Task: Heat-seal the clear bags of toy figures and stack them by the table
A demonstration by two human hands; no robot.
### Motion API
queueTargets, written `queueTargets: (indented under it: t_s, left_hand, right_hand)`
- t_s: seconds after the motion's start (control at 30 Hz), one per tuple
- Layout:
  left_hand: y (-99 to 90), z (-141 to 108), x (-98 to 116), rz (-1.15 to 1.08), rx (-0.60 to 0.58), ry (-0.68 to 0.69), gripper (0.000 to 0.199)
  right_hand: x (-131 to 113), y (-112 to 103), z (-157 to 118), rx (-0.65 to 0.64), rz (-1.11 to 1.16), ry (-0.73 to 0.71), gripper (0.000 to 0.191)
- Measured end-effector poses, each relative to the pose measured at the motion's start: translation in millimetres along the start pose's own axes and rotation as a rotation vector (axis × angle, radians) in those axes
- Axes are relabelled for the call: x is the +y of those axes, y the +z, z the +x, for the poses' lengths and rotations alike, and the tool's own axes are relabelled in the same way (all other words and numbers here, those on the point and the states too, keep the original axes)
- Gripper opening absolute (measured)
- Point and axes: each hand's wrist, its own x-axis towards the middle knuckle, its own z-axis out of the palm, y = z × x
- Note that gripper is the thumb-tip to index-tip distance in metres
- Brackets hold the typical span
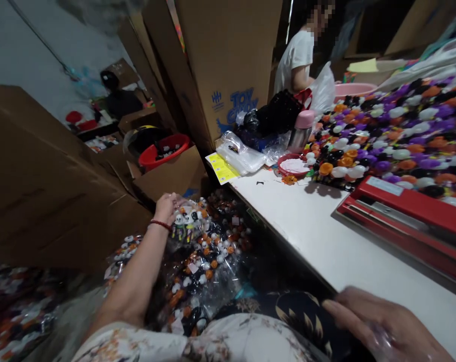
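Observation:
My left hand (pixel 166 207) reaches over the heap beside the table, its fingers closed on the top of a clear plastic bag (pixel 184 229). Inside that bag are small figures with white skull-like and black heads and striped, colourful lower parts. Below it lie many packed clear bags (pixel 213 256) of orange, white and black pieces, some with small pale labels. At the table's near edge, my right hand (pixel 390 324) is curled and slightly blurred. A shiny bit of clear plastic (pixel 382 342) shows in its grip; the rest is hidden by the hand.
A red heat sealer (pixel 405 216) sits on the white table (pixel 307 226). Behind it spreads a pile of colourful pieces (pixel 397 130). A flask (pixel 301 130), red basket (pixel 293 165) and empty bags (pixel 243 153) stand farther back. Cardboard boxes (pixel 228 55) rise ahead; a person (pixel 296 60) works beyond.

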Motion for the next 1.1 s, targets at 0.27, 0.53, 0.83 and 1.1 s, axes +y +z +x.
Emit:
queueTargets:
  t_s: [0.27, 0.53, 0.83, 1.1]
  left_hand:
    - [20.5, -139, 152, 0.395, -0.958, 0.241, 0.032]
    - [144.1, -276, 194, 0.589, -1.784, 0.454, 0.025]
    - [259.0, -368, 135, 0.742, -2.243, 0.154, 0.018]
    - [306.9, -366, 96, 0.972, -2.104, 0.001, 0.018]
  right_hand:
    - [-84, -65, 26, 0.221, -0.072, -0.437, 0.025]
    - [-156, -142, 10, 0.228, 0.173, -0.511, 0.063]
    - [-70, -186, -79, 0.228, -0.096, 0.087, 0.041]
    - [-9, -176, -122, 0.422, 0.017, 0.323, 0.051]
